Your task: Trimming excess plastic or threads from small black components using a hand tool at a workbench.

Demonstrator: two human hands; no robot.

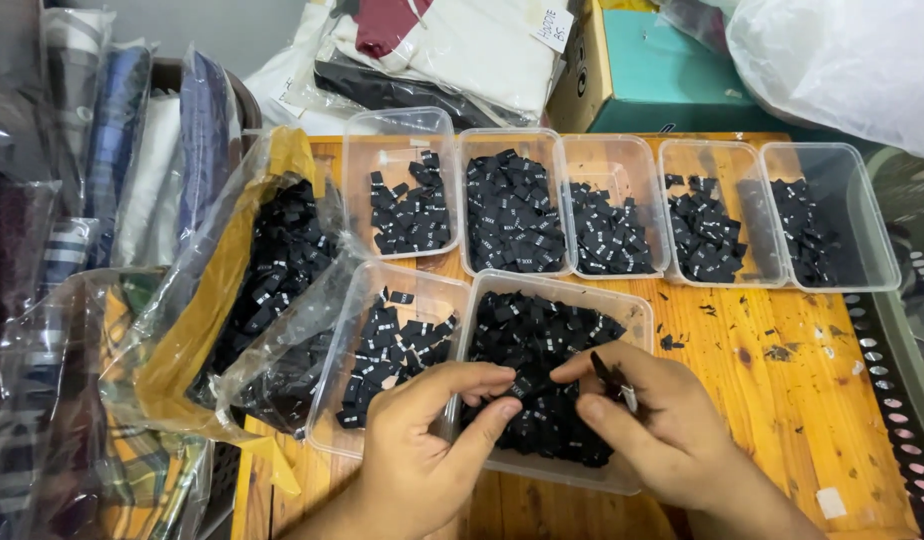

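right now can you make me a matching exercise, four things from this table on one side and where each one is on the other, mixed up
Things:
1. left hand
2. teal box
3. clear bag of black labels
4. small dark tool

Places:
A. behind the back row of tubs, off the wooden table
B. in the right hand, over the large front tub
C. left end of the table, beside the tubs
D. at the near edge, fingers pinching a black label

Pairs: 1-D, 2-A, 3-C, 4-B
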